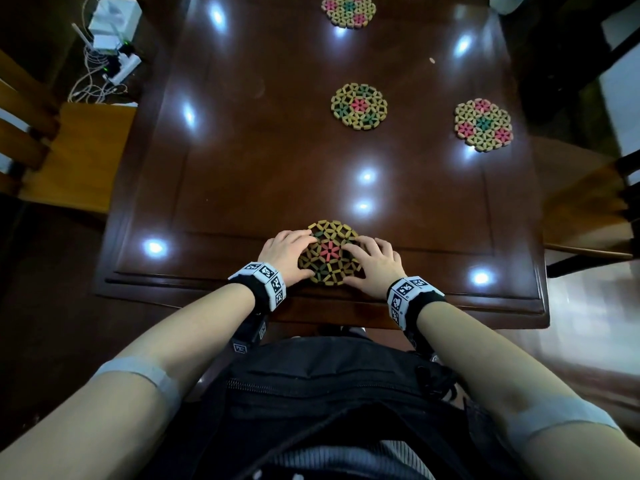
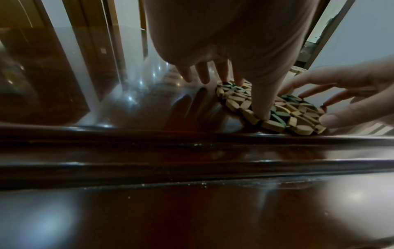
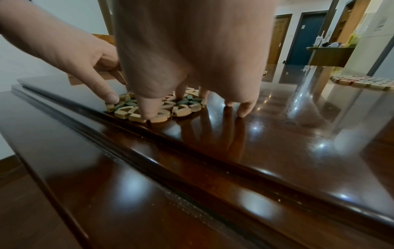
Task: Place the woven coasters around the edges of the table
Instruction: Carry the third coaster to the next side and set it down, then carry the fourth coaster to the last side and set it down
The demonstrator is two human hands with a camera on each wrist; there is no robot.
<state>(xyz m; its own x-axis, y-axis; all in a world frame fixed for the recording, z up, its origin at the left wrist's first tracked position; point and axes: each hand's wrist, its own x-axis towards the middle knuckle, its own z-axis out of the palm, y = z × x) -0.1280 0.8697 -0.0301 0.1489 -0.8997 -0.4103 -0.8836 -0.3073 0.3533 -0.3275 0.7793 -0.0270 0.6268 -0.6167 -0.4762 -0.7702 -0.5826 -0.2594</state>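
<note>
A round woven coaster (image 1: 330, 252) with a pink centre lies flat at the near edge of the dark glossy table (image 1: 242, 161), against the raised rim. My left hand (image 1: 289, 254) rests on its left side with fingers spread, the thumb touching its near rim. My right hand (image 1: 374, 263) rests on its right side, fingers spread the same way. The left wrist view shows this coaster (image 2: 298, 116), and so does the right wrist view (image 3: 185, 104). Three more coasters lie on the table: one at the middle (image 1: 358, 105), one by the right edge (image 1: 483, 124), one at the far edge (image 1: 348, 10).
A wooden chair (image 1: 79, 150) stands at the table's left side and another chair (image 1: 588, 202) at its right. A white router with cables (image 1: 110, 36) sits on the floor at the far left. A white object (image 1: 504, 3) stands at the far right corner.
</note>
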